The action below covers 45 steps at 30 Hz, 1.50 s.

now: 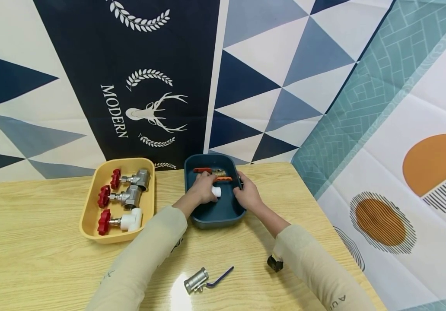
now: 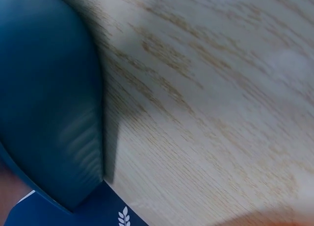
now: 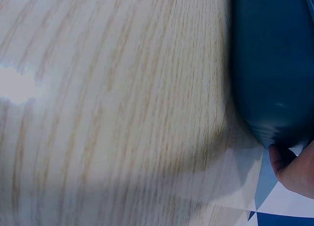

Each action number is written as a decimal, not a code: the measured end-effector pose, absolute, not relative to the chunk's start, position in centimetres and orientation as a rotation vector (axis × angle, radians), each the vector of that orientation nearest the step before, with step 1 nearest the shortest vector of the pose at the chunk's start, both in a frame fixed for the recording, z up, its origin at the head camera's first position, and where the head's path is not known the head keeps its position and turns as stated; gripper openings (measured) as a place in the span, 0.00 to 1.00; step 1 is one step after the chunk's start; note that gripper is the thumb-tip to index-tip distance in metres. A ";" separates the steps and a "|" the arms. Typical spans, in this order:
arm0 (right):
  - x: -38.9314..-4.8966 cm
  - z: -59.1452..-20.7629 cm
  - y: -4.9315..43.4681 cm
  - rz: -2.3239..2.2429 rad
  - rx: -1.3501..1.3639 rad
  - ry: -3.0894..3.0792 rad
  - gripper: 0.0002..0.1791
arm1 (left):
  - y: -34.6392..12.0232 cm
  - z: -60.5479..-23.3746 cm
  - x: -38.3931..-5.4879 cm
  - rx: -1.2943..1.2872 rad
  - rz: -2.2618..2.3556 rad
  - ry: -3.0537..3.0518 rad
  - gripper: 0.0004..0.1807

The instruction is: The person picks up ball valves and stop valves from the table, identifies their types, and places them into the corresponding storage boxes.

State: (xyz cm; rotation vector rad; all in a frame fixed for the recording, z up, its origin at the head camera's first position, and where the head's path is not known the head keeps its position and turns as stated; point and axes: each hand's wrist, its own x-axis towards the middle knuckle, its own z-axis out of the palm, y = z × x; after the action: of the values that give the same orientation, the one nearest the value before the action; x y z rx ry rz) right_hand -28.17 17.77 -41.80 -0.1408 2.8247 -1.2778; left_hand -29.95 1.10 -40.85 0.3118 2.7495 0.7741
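A dark blue tray (image 1: pixel 217 211) stands at the back of the table, near the wall. Inside it my left hand (image 1: pixel 202 190) holds a white plastic valve (image 1: pixel 216 191), mostly covered by the fingers. Beside those fingers lie a brass valve body (image 1: pixel 219 173) and two orange lever handles, one (image 1: pixel 202 169) further back and one (image 1: pixel 224 178) nearer. On the tray's right side my right hand (image 1: pixel 248 195) grips the rim, thumb inside. The right wrist view catches part of that hand (image 3: pixel 297 173) against the tray's outer wall (image 3: pixel 274 64).
Left of the blue tray, a yellow tray (image 1: pixel 84 222) holds three valves with red wheel handles, two metal (image 1: pixel 131 196) and one white (image 1: pixel 131 220). A metal ball valve (image 1: pixel 196 280) with a blue lever lies on the wooden table (image 1: pixel 32 242) at the front. A patterned cloth wall rises behind.
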 end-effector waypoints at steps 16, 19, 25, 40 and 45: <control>-28.1 -41.9 17.7 -1.281 -0.128 2.816 0.32 | 1.2 -40.9 -30.0 0.288 0.767 2.753 0.41; -28.1 -41.9 17.7 -1.279 -0.124 2.816 0.32 | 1.2 -40.9 -30.1 0.295 0.762 2.759 0.41; -28.2 -42.0 17.7 -1.274 -0.113 2.814 0.32 | 1.2 -41.0 -30.3 0.281 0.758 2.750 0.41; -28.1 -41.7 17.5 -1.285 -0.111 2.806 0.32 | 1.1 -41.1 -30.5 0.270 0.782 2.749 0.41; -28.2 -41.8 17.6 -1.269 -0.100 2.815 0.32 | 1.2 -41.1 -30.6 0.273 0.784 2.739 0.41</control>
State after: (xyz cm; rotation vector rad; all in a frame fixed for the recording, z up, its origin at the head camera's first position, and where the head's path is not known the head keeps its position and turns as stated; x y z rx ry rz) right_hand -28.19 17.62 -41.83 -0.0997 2.8149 -1.2695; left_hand -30.57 1.21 -41.07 0.2733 2.7389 0.7842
